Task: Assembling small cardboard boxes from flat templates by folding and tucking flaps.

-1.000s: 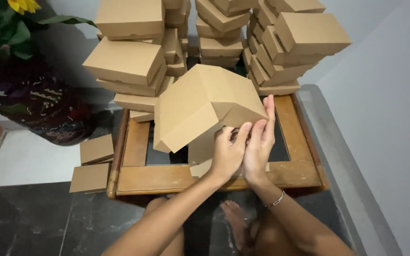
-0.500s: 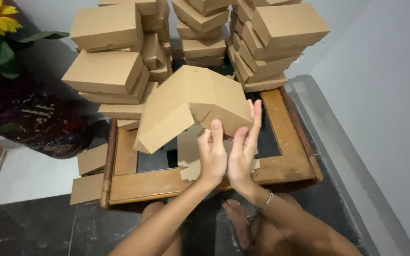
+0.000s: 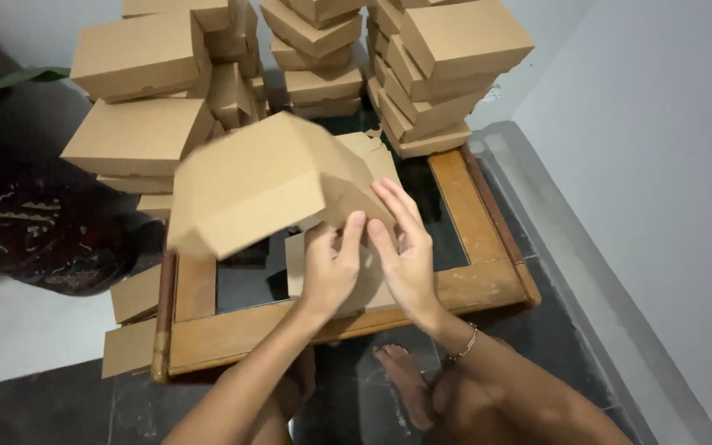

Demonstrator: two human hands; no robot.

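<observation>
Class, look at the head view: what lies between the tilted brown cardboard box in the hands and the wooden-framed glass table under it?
In the head view, flat brown cardboard blanks lie on the wooden-framed glass table, beneath the tilted brown cardboard box.

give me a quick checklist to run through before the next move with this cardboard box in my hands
1. Both hands on the box: ok. The left hand and right hand press on the near end of the cardboard box.
2. Box level: not ok, it is tilted and blurred.
3. End flaps closed: cannot tell, the fingers cover them.
4. Spare flat blank within reach: ok, a cardboard blank lies under the hands on the wooden-framed table.
5. Stacks steady: cannot tell; the finished boxes lean unevenly.
6. Floor beside the table: not ok, loose cardboard pieces lie there.
</observation>
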